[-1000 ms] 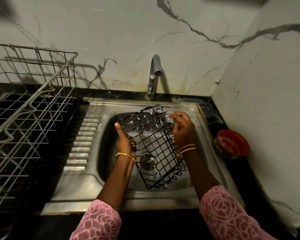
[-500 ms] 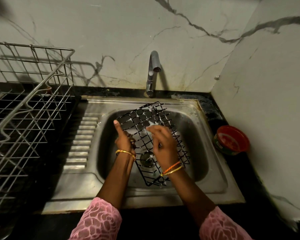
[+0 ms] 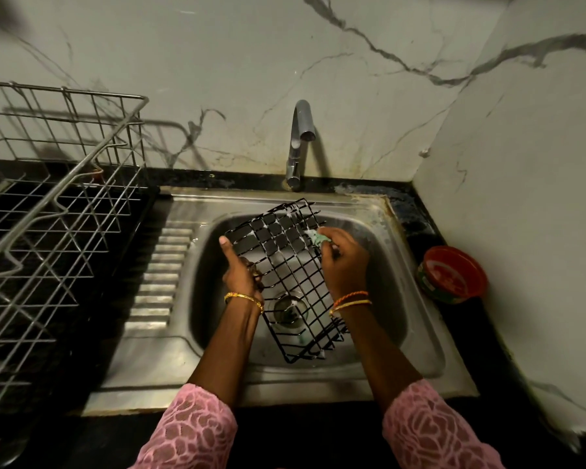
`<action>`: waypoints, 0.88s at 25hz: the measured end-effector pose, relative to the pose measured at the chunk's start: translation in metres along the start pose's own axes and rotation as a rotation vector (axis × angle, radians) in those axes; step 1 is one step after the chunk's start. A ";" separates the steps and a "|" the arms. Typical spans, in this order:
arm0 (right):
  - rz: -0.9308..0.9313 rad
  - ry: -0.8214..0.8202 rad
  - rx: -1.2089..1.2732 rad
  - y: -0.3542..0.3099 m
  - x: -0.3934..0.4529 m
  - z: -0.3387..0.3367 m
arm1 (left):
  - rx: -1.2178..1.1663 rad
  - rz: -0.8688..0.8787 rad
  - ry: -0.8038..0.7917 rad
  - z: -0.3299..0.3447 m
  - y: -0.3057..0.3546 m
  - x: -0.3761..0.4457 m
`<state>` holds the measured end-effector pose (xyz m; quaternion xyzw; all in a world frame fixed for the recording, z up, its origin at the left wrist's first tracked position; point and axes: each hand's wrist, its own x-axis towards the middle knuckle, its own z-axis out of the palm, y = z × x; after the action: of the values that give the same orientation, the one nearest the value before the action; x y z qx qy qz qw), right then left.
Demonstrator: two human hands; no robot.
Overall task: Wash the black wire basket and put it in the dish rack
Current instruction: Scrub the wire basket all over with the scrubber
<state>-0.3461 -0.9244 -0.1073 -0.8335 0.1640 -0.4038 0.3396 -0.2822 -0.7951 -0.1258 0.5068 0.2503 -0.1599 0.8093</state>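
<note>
The black wire basket (image 3: 285,265) is held tilted over the steel sink (image 3: 416,319), with soap foam on its upper wires. My left hand (image 3: 239,269) grips its left edge, thumb pointing up. My right hand (image 3: 344,260) holds a small green scrubber (image 3: 317,237) against the basket's upper right part. The metal dish rack (image 3: 61,211) stands on the counter to the left of the sink.
The tap (image 3: 300,143) rises behind the sink, with no water running. A red round container (image 3: 452,274) sits on the black counter at the right, close to the side wall. The sink's ribbed drainboard (image 3: 158,275) lies between the basin and the rack.
My right hand with the scrubber moved from the basket's middle back up to its upper right part. My left hand kept its grip on the left edge.
</note>
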 end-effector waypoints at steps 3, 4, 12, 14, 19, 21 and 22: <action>-0.098 -0.066 -0.061 -0.023 -0.025 0.013 | 0.006 0.011 0.049 0.003 -0.002 0.001; -0.148 -0.120 -0.055 -0.031 -0.038 0.017 | 0.016 -0.001 0.059 0.003 -0.002 0.001; -0.304 -0.225 0.122 -0.044 -0.065 0.018 | 0.099 -0.049 0.121 -0.002 0.007 -0.003; -0.326 -0.250 0.121 -0.044 -0.060 0.019 | 0.040 -0.036 0.114 0.001 0.007 -0.003; -0.320 -0.295 0.133 -0.025 -0.070 0.002 | -0.066 -0.025 0.074 -0.003 0.005 0.006; -0.298 -0.337 0.136 -0.022 -0.063 -0.002 | -0.035 -0.020 0.063 -0.004 0.002 0.008; -0.275 -0.341 0.131 -0.019 -0.054 -0.002 | -0.025 -0.014 0.059 -0.005 0.001 0.008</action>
<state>-0.3810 -0.8821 -0.1235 -0.8804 -0.0375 -0.3093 0.3575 -0.2761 -0.7905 -0.1315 0.4995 0.2797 -0.1477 0.8065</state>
